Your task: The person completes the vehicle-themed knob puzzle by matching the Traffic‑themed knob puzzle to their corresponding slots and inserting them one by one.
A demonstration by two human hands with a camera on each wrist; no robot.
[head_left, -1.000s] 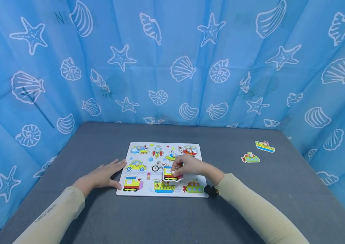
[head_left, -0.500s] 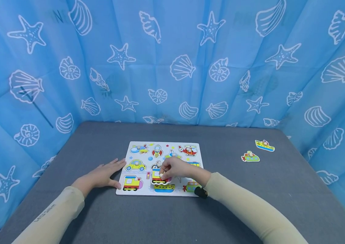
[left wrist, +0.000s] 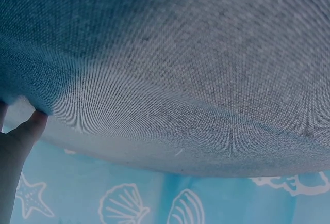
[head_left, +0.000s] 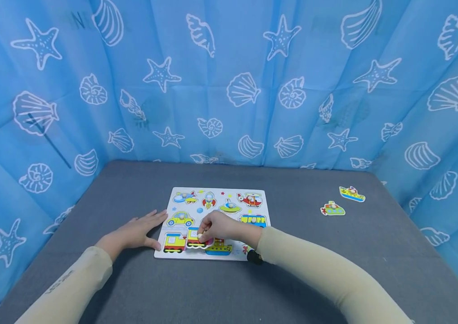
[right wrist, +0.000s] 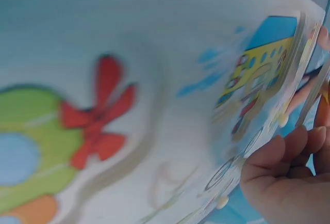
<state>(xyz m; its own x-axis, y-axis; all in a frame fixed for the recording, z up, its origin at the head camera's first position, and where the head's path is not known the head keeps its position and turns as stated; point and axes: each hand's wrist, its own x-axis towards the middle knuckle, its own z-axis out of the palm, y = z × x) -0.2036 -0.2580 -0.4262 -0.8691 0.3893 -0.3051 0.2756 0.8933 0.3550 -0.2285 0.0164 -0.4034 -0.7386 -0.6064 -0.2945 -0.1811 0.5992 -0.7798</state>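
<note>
My right hand [head_left: 221, 226] pinches the knob of a train puzzle piece [head_left: 193, 238], tilted close over the lower left of a white vehicle puzzle board [head_left: 237, 255]. The piece partly overlaps the printed train slot [head_left: 173, 243] at the board's corner. My left hand [head_left: 137, 231] lies with fingers extended at the board's left edge; its thumb [left wrist: 32, 128] shows in the left wrist view. From the right wrist, the curled fingers of my right hand [right wrist: 289, 182] appear beside the printed boat [right wrist: 265, 53], and the held piece is mostly hidden.
A submarine piece [head_left: 333, 208] and a boat piece [head_left: 352, 194] lie on the grey table [head_left: 302, 193] to the right. Knobbed pieces such as the car [head_left: 180, 219], rocket [head_left: 208, 200] and helicopter [head_left: 250, 200] sit in the board. A blue seashell curtain [head_left: 229, 121] stands behind.
My right hand has carried the train piece leftward across the board, from beside the motorcycle to next to the train slot. The left hand has stayed at the board's edge.
</note>
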